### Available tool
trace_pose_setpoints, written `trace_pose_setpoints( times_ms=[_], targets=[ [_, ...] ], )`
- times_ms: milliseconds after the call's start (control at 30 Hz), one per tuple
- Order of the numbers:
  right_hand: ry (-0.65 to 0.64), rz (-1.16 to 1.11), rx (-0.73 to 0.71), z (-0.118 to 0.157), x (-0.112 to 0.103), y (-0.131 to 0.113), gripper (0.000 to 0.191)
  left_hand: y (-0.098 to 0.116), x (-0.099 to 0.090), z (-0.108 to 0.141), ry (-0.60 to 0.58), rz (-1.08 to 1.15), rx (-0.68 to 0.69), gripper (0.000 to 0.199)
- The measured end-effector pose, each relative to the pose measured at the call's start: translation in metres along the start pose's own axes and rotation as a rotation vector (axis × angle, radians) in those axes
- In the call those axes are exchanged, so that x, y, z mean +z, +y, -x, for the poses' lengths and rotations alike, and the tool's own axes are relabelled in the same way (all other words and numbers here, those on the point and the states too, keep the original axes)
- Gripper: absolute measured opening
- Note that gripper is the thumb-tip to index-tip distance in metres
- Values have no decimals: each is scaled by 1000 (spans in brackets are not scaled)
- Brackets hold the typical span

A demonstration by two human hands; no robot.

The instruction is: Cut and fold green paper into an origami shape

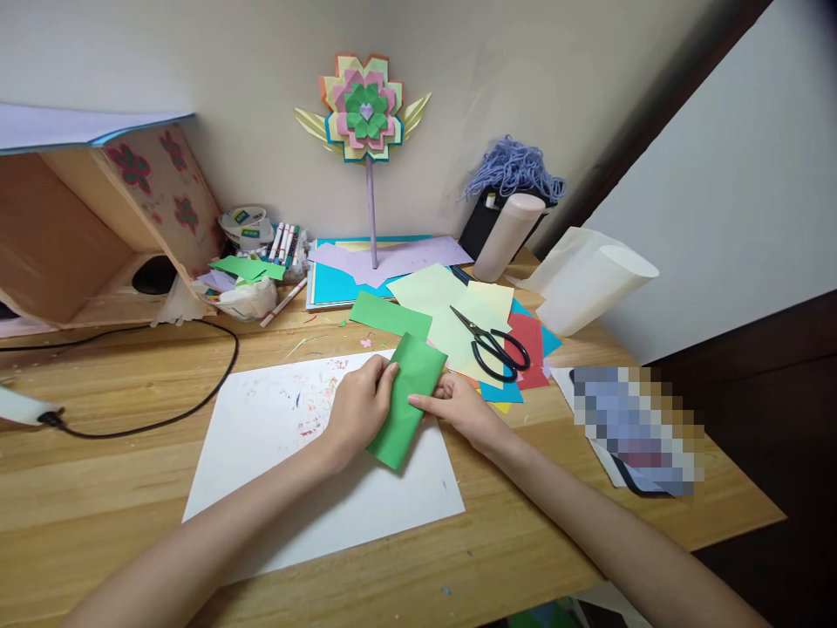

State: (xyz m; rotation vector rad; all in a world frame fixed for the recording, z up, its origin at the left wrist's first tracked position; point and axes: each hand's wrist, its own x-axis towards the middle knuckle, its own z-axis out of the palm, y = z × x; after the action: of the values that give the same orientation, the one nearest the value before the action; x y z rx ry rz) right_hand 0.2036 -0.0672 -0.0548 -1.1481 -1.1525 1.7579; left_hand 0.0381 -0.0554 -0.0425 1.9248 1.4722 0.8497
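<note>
While the left hand (359, 401) pinches the left side of a green paper piece (411, 392), thumb on top, the right hand (466, 408) grips its right edge, both over a marked white sheet (261, 488) on the wooden desk (105, 515). Black-handled scissors (482, 337) lie open on coloured papers (432, 301) beyond. 1 paper flower (366, 112) stands before the pale wall (248, 61); at the left sits a painted box (160, 174).

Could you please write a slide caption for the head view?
Left hand and right hand hold green paper over a white sheet, scissors nearby.
</note>
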Motion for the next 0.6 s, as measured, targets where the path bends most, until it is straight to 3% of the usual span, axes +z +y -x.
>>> trace_pose_setpoints(
  times_ms=[267, 600],
  targets=[
    [-3, -64, 35, -5, -3, 1, 31, -4, 5, 0, 33, 96, -42, 25],
    [117, -85, -20, -7, -8, 0, 34, -7, 6, 0, 19, 185, -39, 26]
  ],
)
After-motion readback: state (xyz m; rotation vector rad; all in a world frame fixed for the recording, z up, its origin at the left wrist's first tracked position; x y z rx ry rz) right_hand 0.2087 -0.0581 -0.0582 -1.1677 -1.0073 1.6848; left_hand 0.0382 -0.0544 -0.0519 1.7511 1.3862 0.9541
